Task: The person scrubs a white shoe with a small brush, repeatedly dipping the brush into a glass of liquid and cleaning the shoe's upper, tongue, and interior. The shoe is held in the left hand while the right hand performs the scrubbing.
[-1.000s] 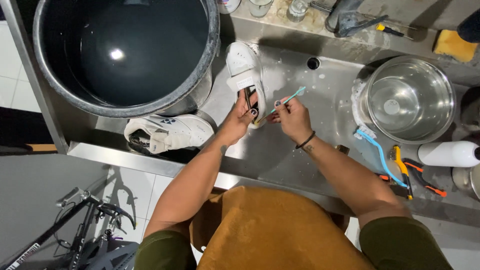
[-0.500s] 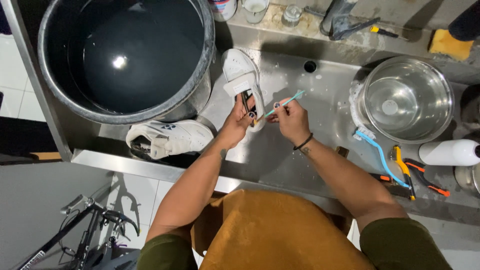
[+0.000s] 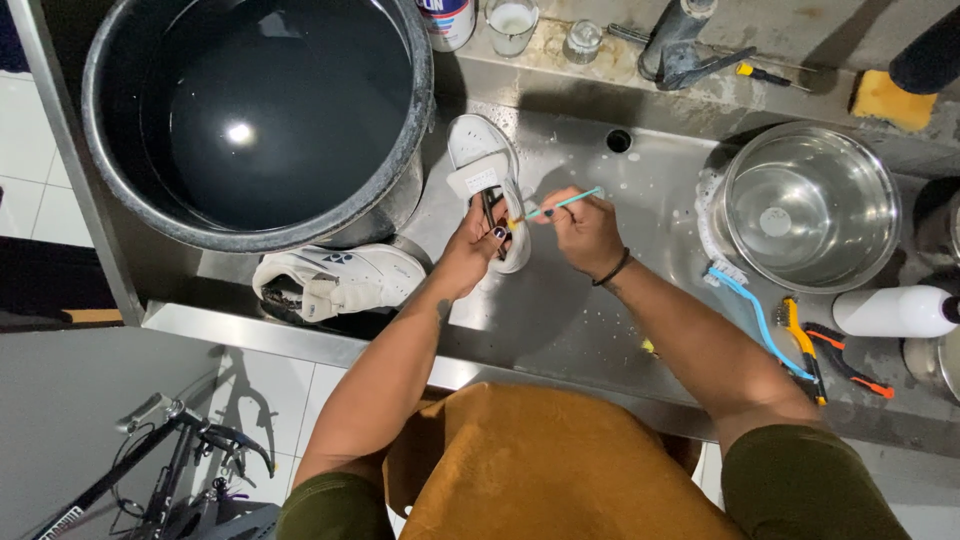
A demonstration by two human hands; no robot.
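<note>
My left hand (image 3: 468,250) grips the heel end of a white sneaker (image 3: 480,165) that stands on its side in the steel sink (image 3: 560,310). My right hand (image 3: 585,228) pinches a thin teal toothbrush (image 3: 560,206), its yellowish bristle end touching the shoe's rim by the opening. A second white sneaker (image 3: 335,282) lies on its side at the sink's front left, beside the big pot.
A large dark pot of water (image 3: 255,110) fills the left of the sink. A steel bowl (image 3: 805,205) sits at right, with a blue brush (image 3: 760,310), orange-handled brushes (image 3: 810,345) and a white bottle (image 3: 895,310). A tap (image 3: 680,45), jars and yellow sponge (image 3: 885,100) line the back ledge.
My right hand and the toothbrush have shifted slightly up along the shoe's rim. My left hand keeps its hold on the sneaker. The view has tilted a little.
</note>
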